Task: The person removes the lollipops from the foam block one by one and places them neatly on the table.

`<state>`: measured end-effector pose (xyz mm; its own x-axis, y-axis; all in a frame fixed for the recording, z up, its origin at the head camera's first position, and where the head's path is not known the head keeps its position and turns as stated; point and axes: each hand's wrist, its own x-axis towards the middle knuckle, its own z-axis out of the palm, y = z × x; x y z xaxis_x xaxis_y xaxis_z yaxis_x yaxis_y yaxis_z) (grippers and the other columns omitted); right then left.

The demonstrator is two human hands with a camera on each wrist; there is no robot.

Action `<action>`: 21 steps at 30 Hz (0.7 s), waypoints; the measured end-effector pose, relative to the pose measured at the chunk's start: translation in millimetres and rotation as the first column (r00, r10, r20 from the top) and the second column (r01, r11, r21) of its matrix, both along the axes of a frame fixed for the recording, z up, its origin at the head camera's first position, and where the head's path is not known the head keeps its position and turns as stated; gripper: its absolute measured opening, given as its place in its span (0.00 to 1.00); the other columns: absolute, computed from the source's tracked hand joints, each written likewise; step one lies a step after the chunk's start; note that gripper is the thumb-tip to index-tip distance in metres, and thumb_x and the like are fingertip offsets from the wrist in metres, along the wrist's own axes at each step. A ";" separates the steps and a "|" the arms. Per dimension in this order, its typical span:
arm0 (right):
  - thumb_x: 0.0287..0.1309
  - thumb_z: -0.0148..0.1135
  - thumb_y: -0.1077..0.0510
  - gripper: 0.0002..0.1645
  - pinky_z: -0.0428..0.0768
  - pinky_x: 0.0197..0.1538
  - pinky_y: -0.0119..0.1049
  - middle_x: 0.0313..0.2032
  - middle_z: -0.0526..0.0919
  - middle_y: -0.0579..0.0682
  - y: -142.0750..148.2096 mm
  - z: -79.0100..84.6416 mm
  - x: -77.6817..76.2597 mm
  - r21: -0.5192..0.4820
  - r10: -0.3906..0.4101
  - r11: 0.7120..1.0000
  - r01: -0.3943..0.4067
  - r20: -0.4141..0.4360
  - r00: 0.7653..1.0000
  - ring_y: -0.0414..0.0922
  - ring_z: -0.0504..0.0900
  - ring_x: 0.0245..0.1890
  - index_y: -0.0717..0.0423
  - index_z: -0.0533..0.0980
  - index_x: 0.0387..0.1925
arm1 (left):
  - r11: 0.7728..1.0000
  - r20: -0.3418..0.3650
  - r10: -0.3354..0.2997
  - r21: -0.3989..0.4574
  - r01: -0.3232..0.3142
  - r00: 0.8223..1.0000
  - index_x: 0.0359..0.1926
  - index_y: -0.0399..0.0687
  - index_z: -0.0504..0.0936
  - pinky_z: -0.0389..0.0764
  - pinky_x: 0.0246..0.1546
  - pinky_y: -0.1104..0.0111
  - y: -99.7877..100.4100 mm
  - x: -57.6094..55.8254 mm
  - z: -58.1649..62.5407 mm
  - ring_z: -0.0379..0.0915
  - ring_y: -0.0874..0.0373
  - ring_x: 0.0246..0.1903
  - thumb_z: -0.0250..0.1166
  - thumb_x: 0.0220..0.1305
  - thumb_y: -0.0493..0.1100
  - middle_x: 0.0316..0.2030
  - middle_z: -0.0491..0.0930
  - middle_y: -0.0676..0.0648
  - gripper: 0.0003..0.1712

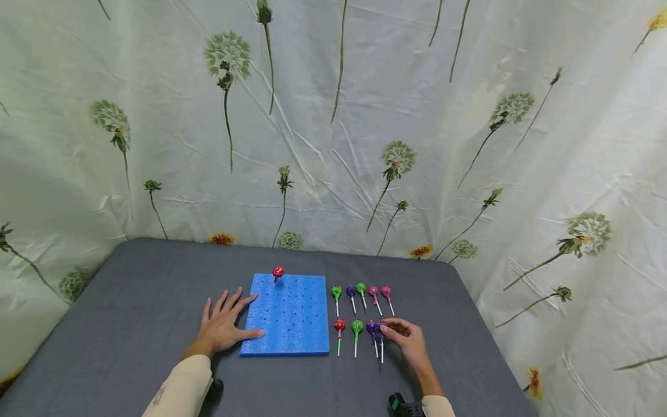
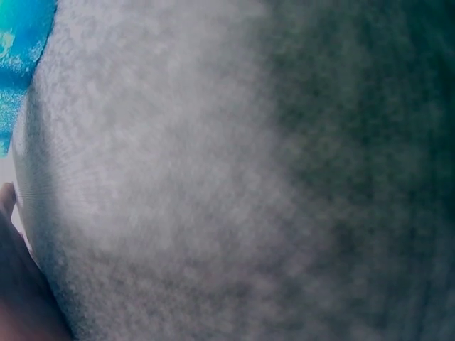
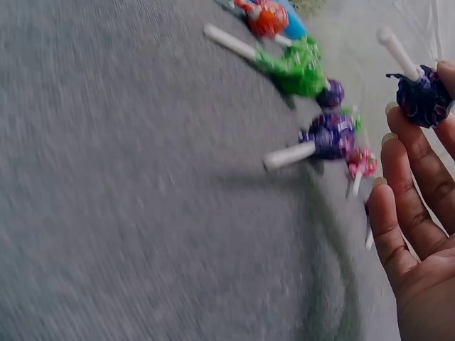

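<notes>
My right hand (image 1: 410, 343) pinches a purple-wrapped lollipop (image 3: 422, 99) by its round head, with the white stick pointing away from the fingers. Close beside it on the table lies another purple lollipop (image 3: 333, 135). My left hand (image 1: 221, 329) rests at the left side of a blue foam board (image 1: 307, 341), fingers spread, with the thumb and a fingertip on its edge. Small holes dot the board, and one red lollipop (image 1: 278, 271) stands in it near the back edge. In the left wrist view only a bit of the hand and a blue corner show.
Right of the board, lollipops lie in two rows on the grey table (image 1: 146, 301). The back row has green (image 1: 336, 291), purple (image 1: 351, 291) and pink ones (image 1: 386, 291); the front has a red one (image 1: 340, 325) and a green one (image 1: 356, 327). A flowered curtain (image 1: 323, 174) hangs behind.
</notes>
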<state>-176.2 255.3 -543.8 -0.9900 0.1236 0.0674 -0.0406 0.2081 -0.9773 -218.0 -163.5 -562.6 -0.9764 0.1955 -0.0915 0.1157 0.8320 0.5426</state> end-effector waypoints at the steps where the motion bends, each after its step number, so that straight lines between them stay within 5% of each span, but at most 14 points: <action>1: 0.55 0.65 0.70 0.10 0.80 0.36 0.29 0.30 0.84 0.42 2.4 0.1 0.2 0.007 -0.010 1.000 0.010 0.008 1.000 0.36 0.81 0.30 0.74 0.79 0.40 | 1.000 0.002 -0.002 0.002 0.002 1.000 0.71 0.53 0.62 0.25 0.64 0.36 0.2 0.2 -0.2 0.34 0.29 0.70 0.66 0.42 0.76 0.71 0.51 0.31 0.59; 5: 0.55 0.66 0.69 0.11 0.81 0.35 0.32 0.29 0.84 0.43 7.1 7.4 1.6 0.050 -0.022 0.998 0.022 0.018 1.000 0.35 0.80 0.29 0.75 0.79 0.39 | 1.000 -0.007 0.000 0.008 0.000 1.000 0.71 0.53 0.63 0.26 0.64 0.36 -0.5 1.2 -1.1 0.35 0.29 0.70 0.67 0.42 0.76 0.71 0.51 0.32 0.58; 12: 0.54 0.70 0.63 0.13 0.78 0.36 0.29 0.31 0.85 0.45 22.2 -10.7 -10.7 0.121 -0.069 0.991 0.064 0.035 0.997 0.35 0.80 0.31 0.69 0.82 0.38 | 1.000 -0.014 0.001 0.008 -0.001 1.000 0.71 0.54 0.63 0.26 0.64 0.36 -2.2 1.6 -3.7 0.35 0.29 0.70 0.67 0.42 0.76 0.71 0.52 0.32 0.58; 21: 0.52 0.71 0.62 0.12 0.77 0.36 0.29 0.33 0.85 0.51 24.2 -15.1 -19.5 0.211 -0.077 0.975 0.062 0.063 0.995 0.37 0.78 0.31 0.67 0.83 0.37 | 1.000 -0.014 0.004 0.007 -0.004 1.000 0.71 0.53 0.63 0.26 0.64 0.36 -0.5 0.0 -3.2 0.35 0.29 0.69 0.67 0.42 0.77 0.71 0.51 0.31 0.59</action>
<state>-195.7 279.6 -558.8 -0.9827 0.1827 0.0300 0.0480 0.4079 -0.9118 -217.9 -164.0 -565.8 -0.9784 0.1919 -0.0767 0.1196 0.8288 0.5466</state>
